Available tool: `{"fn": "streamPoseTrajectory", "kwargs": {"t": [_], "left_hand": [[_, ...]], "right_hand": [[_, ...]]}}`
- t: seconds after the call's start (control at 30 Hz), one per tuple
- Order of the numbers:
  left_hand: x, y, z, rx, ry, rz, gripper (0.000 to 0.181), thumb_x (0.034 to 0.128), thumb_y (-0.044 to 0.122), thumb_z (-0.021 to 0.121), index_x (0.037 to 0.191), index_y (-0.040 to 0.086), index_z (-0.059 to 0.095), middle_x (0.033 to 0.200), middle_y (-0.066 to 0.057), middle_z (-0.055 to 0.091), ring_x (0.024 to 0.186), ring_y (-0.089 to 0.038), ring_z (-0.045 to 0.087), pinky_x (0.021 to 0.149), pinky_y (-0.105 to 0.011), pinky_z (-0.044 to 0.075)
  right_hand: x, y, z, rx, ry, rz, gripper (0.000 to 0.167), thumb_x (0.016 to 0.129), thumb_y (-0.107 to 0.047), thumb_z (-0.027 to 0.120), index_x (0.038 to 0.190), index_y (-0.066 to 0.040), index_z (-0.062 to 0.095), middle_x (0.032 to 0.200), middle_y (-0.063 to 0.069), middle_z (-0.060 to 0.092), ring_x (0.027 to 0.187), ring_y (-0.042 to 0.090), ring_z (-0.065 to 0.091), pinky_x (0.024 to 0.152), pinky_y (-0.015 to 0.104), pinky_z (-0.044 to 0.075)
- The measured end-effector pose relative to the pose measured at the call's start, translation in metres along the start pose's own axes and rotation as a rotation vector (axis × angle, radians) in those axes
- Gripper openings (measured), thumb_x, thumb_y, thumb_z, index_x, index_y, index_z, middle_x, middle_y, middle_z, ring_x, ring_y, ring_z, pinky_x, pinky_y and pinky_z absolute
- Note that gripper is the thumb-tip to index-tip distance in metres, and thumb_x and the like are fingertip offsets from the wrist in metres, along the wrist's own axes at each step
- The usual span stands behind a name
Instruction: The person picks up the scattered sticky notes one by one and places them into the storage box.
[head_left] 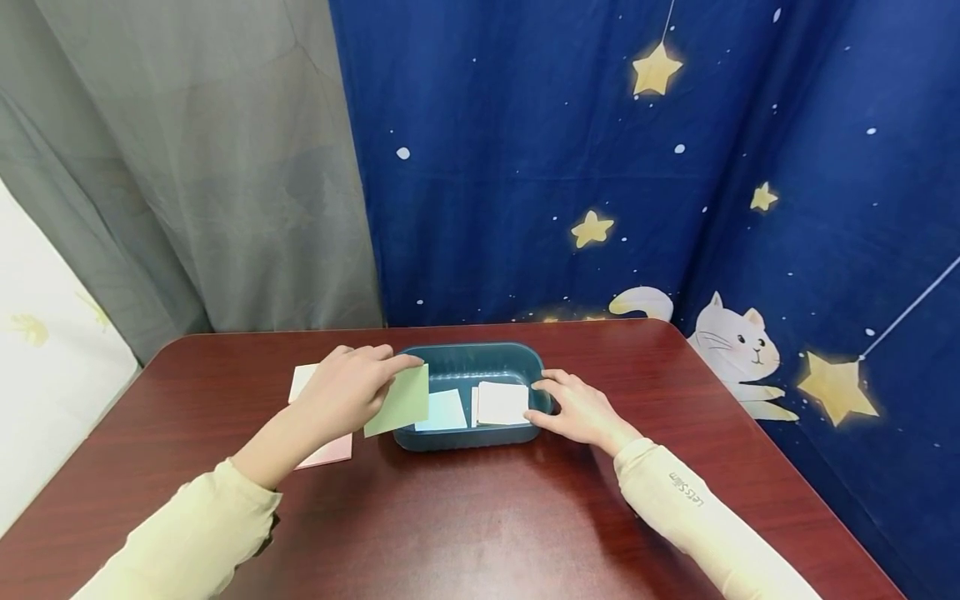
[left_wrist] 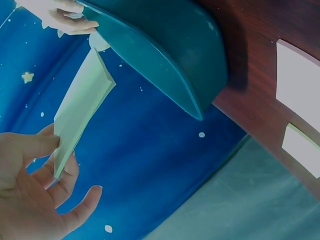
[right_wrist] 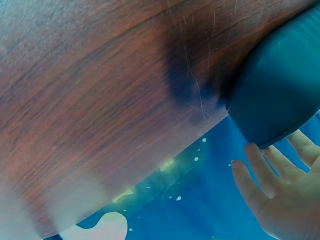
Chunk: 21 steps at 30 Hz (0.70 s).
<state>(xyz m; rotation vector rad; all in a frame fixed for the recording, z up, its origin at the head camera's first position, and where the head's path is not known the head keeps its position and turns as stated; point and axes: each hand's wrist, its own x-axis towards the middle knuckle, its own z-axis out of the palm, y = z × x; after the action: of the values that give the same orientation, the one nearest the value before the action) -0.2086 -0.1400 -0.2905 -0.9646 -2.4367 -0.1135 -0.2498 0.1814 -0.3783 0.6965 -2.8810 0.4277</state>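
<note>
My left hand [head_left: 341,390] pinches green pad [head_left: 406,403], likely light, bendy, best edge-held; right hand [head_left: 583,411] loosely touches bin [head_left: 468,439] near tabletop [head_left: 495,517]'s far edge.

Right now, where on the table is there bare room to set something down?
The table is bare in front of the bin, between the sleeves, and right of the right hand. It's crowded left of the bin, with papers and the left hand holding a green pad.
</note>
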Motion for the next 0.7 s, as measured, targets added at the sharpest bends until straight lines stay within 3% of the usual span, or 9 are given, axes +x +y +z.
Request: {"fn": "streamPoseTrajectory", "kwargs": {"t": [0.2, 0.7], "left_hand": [[0.012, -0.002, 0.008, -0.017, -0.008, -0.024, 0.036, 0.0765, -0.002, 0.055, 0.105, 0.019, 0.064, 0.070, 0.002, 0.052, 0.055, -0.016, 0.051, 0.051, -0.029, 0.034], [0.035, -0.005, 0.024, -0.042, 0.027, -0.007, 0.036, 0.0771, -0.002, 0.054, 0.105, 0.018, 0.064, 0.074, 0.000, 0.056, 0.059, -0.017, 0.052, 0.048, -0.029, 0.033]], "right_hand": [[0.001, 0.000, 0.001, 0.005, 0.003, 0.004, 0.054, 0.078, -0.052, 0.057, 0.116, -0.013, 0.059, 0.126, 0.007, 0.045, 0.110, 0.025, 0.045, 0.081, 0.049, 0.040], [0.004, 0.001, 0.005, 0.004, 0.012, 0.003, 0.054, 0.078, -0.052, 0.057, 0.115, -0.013, 0.059, 0.126, 0.008, 0.045, 0.110, 0.025, 0.045, 0.081, 0.048, 0.040]]}}
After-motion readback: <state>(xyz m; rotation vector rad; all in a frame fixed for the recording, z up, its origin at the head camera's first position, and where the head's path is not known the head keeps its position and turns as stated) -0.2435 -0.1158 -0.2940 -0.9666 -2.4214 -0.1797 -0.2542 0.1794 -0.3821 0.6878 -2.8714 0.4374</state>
